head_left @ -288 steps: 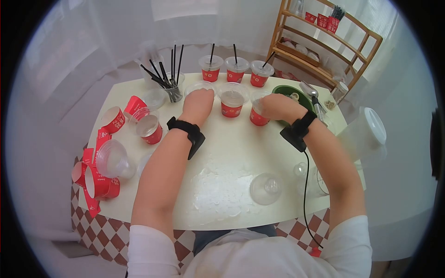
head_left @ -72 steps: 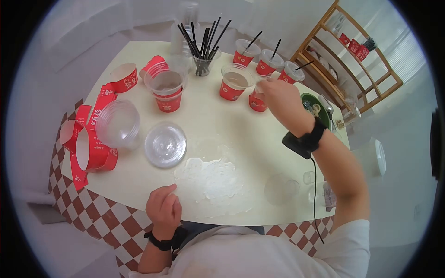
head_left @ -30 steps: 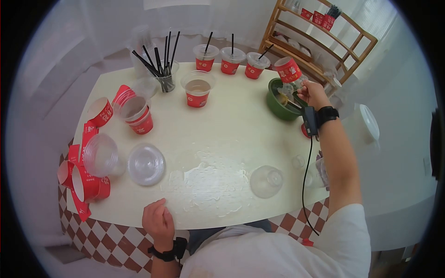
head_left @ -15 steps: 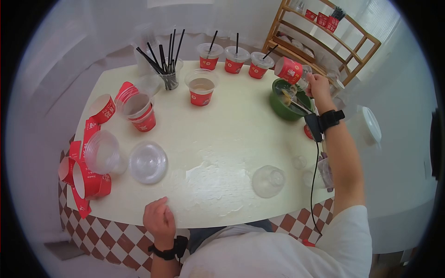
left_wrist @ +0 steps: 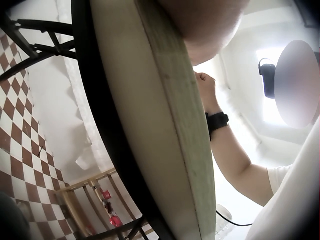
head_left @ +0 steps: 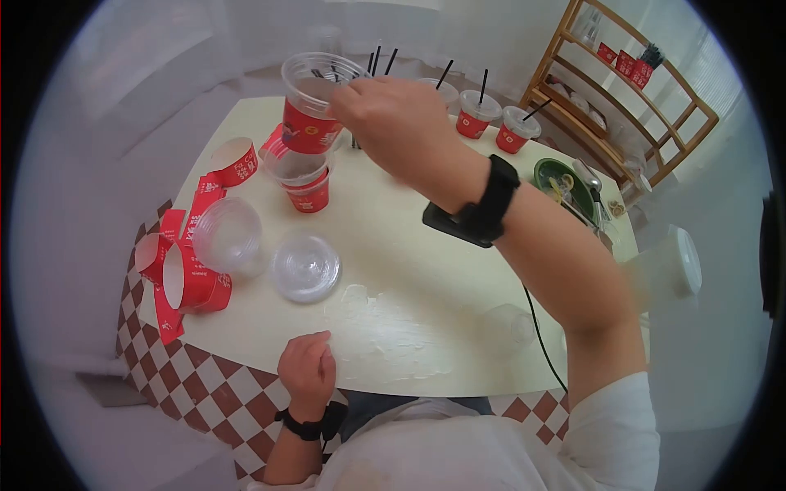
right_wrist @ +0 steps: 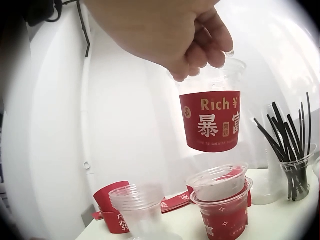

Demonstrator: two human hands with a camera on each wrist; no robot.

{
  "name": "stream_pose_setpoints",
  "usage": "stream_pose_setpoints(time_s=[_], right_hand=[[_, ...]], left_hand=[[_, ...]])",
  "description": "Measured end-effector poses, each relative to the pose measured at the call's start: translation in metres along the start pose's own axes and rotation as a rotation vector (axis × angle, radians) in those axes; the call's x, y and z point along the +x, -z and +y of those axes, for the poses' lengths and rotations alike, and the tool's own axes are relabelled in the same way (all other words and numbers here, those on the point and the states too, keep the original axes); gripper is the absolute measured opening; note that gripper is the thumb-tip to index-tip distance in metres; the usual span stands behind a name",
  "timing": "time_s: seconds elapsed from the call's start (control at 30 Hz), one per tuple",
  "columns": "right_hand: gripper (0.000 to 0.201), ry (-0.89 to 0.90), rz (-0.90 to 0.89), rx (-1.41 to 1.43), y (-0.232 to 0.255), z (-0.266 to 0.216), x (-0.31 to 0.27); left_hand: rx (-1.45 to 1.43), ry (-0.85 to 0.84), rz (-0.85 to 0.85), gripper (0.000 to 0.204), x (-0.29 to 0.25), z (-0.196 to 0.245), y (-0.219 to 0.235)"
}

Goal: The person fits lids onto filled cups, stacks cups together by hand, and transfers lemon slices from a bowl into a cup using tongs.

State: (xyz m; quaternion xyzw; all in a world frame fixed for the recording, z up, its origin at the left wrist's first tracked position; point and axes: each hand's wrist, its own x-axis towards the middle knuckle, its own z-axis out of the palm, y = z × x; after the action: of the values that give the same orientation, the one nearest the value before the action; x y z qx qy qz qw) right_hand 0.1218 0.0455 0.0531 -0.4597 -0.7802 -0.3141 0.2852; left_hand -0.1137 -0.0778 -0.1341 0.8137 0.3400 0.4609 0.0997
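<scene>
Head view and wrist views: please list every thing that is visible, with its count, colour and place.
Held cup: one, clear with red sleeve, in the air above the stacked cups.
Stacked cups: at least two, clear with red sleeves, on the table.
Lidded cups with straws: at least two, red sleeves, far edge.
Flat lid: one, clear, near left.
Loose sleeves: several, red, left edge.
Green bowl: one, right side.
Wooden shelf: one, far right.
Right hand: pinches the held cup's rim.
Left hand: rests on the near table edge.
</scene>
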Motion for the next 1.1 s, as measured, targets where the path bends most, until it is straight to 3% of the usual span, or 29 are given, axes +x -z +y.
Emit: stream_pose_setpoints(time_s=[0.1, 0.17, 0.23, 0.3, 0.43, 0.67, 0.83, 0.87, 0.97, 1.1], right_hand=[[0.011, 0.026, -0.042, -0.023, -0.03, -0.011, 0.013], [0.015, -0.064, -0.434, -0.039, -0.039, -0.017, 0.011], [0.018, -0.118, -0.465, 0.057, -0.045, -0.009, 0.0], [0.021, -0.215, -0.308, 0.133, -0.037, 0.007, -0.022], [0.022, -0.389, -0.575, -0.121, -0.029, 0.06, -0.073], [0.017, -0.59, -0.5, 0.083, -0.041, 0.076, -0.109], [0.01, -0.332, -0.591, -0.119, -0.039, 0.066, -0.11], [0.007, -0.33, -0.51, -0.11, -0.036, 0.066, -0.11], [0.008, -0.452, -0.387, -0.076, -0.028, 0.071, -0.107], [0.014, -0.585, -0.377, -0.103, -0.001, 0.081, -0.111]], left_hand=[[0.006, 0.005, 0.01, 0.014, -0.001, -0.001, 0.0], [0.016, -0.008, 0.012, 0.015, -0.001, -0.001, 0.0], [0.015, -0.011, 0.006, 0.015, -0.001, -0.002, 0.0], [0.005, 0.001, 0.005, 0.016, -0.003, -0.001, 0.0], [-0.004, -0.041, 0.008, 0.017, -0.002, -0.003, 0.001], [-0.034, -0.055, 0.032, 0.017, -0.002, -0.004, -0.001], [-0.017, -0.026, 0.012, 0.015, -0.002, -0.002, -0.001], [-0.019, -0.015, 0.009, 0.014, -0.002, -0.002, -0.001], [0.0, -0.01, 0.006, 0.014, -0.002, 0.0, 0.0], [0.008, -0.005, 0.009, 0.013, -0.001, 0.0, -0.001]])
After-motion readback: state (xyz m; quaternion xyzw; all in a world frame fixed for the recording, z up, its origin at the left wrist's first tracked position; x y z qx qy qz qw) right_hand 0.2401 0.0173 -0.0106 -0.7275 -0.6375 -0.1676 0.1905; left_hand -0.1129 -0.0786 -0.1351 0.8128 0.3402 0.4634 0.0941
